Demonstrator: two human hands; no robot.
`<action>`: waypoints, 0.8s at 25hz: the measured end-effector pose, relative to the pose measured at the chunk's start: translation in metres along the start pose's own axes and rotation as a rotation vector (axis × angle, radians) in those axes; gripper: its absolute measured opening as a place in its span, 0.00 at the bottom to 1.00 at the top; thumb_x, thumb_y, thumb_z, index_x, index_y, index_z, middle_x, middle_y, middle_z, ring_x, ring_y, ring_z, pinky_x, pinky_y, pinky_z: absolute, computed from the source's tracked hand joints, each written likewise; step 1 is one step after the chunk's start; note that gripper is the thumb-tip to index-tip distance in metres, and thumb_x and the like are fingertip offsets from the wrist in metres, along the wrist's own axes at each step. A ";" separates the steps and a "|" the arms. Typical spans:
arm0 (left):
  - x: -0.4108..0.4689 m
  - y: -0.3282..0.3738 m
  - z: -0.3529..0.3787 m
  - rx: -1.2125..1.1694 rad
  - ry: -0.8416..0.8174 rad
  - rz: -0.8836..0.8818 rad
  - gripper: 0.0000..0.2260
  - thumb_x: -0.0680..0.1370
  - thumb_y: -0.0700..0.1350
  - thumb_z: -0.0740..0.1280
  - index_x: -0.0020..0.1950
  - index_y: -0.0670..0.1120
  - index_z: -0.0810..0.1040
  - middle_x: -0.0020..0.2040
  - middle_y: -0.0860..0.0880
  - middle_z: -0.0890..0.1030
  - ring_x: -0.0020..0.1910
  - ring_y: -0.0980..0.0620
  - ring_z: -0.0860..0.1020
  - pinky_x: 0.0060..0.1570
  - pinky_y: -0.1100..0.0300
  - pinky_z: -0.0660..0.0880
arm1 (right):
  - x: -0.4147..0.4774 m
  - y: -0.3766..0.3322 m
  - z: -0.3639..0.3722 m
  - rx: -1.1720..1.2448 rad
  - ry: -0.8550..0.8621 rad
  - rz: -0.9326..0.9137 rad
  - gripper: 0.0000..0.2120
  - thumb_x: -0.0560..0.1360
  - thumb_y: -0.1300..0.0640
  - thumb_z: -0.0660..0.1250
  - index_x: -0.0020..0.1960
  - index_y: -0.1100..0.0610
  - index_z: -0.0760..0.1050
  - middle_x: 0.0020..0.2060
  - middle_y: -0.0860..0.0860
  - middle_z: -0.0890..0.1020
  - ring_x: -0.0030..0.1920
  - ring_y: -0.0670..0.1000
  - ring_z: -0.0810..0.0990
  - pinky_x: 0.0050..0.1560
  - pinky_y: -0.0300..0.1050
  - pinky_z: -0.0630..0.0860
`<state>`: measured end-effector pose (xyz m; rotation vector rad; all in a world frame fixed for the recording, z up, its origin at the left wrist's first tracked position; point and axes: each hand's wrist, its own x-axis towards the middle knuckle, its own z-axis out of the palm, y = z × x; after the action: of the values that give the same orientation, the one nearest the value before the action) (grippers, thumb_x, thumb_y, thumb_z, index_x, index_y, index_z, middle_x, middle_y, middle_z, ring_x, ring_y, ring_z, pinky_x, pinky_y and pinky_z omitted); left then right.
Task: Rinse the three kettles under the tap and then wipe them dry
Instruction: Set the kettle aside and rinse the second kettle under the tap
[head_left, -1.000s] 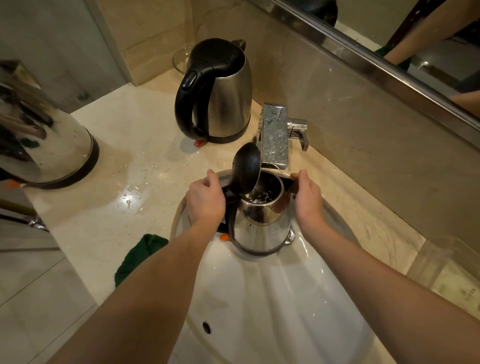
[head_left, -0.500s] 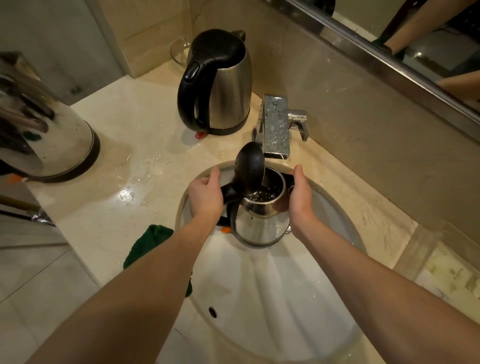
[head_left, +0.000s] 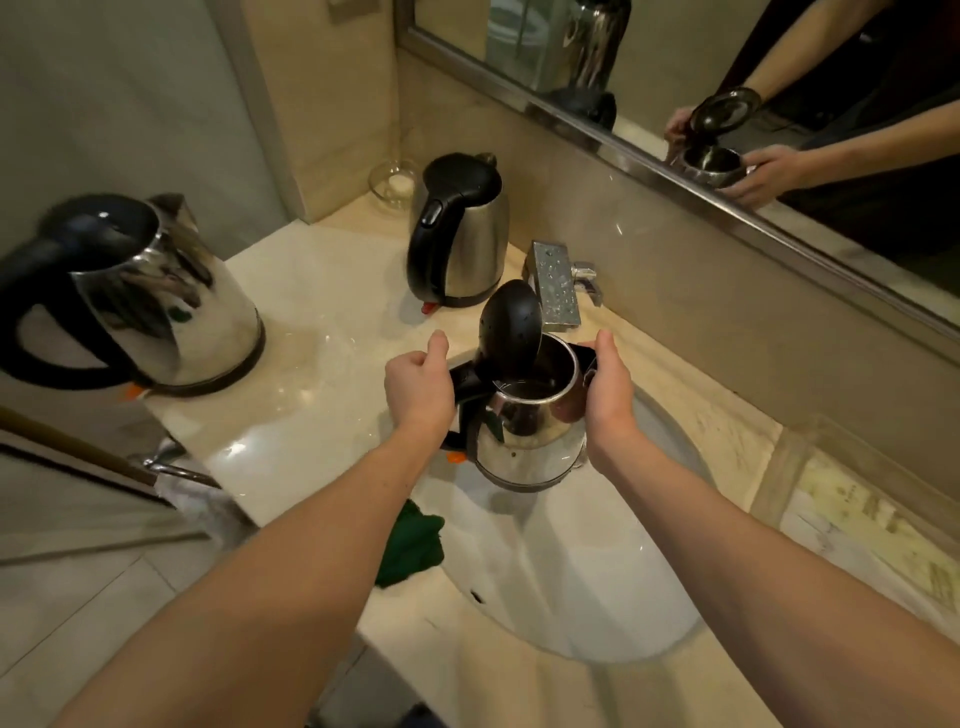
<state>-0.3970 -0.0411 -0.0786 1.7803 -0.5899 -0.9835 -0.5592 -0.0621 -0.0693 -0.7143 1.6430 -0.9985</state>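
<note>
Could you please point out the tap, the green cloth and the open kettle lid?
tap (head_left: 557, 291): head view, flat top.
green cloth (head_left: 411, 545): head view, its middle.
lid (head_left: 511, 326): head view, dark face.

Held kettle (head_left: 524, 441), back kettle (head_left: 478, 244), left kettle (head_left: 171, 312) were silver-bodied, black lids and handles. Cloth (head_left: 410, 551) was dark green; basin (head_left: 597, 587) white; counter (head_left: 311, 364) cream
</note>
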 end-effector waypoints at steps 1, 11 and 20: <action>0.000 0.006 -0.011 -0.004 -0.002 0.013 0.22 0.79 0.55 0.63 0.29 0.46 0.64 0.30 0.44 0.66 0.33 0.45 0.70 0.43 0.40 0.78 | -0.008 -0.003 0.007 0.004 -0.008 -0.012 0.26 0.81 0.38 0.50 0.57 0.56 0.77 0.53 0.56 0.81 0.48 0.51 0.78 0.30 0.39 0.73; 0.052 0.056 -0.129 0.010 0.075 0.157 0.22 0.79 0.57 0.61 0.30 0.45 0.65 0.29 0.45 0.65 0.31 0.45 0.69 0.38 0.44 0.74 | -0.063 -0.047 0.132 0.077 -0.043 -0.082 0.24 0.77 0.35 0.53 0.47 0.52 0.78 0.51 0.56 0.83 0.54 0.55 0.80 0.53 0.52 0.74; 0.113 0.045 -0.168 -0.065 0.150 0.079 0.23 0.81 0.53 0.61 0.34 0.38 0.75 0.31 0.49 0.75 0.34 0.50 0.74 0.43 0.54 0.73 | -0.039 -0.061 0.234 0.180 0.007 -0.053 0.22 0.80 0.41 0.54 0.46 0.55 0.79 0.40 0.53 0.82 0.46 0.53 0.81 0.50 0.51 0.76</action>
<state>-0.1928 -0.0562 -0.0454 1.7419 -0.5237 -0.7994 -0.3250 -0.1201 -0.0245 -0.6363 1.5242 -1.1719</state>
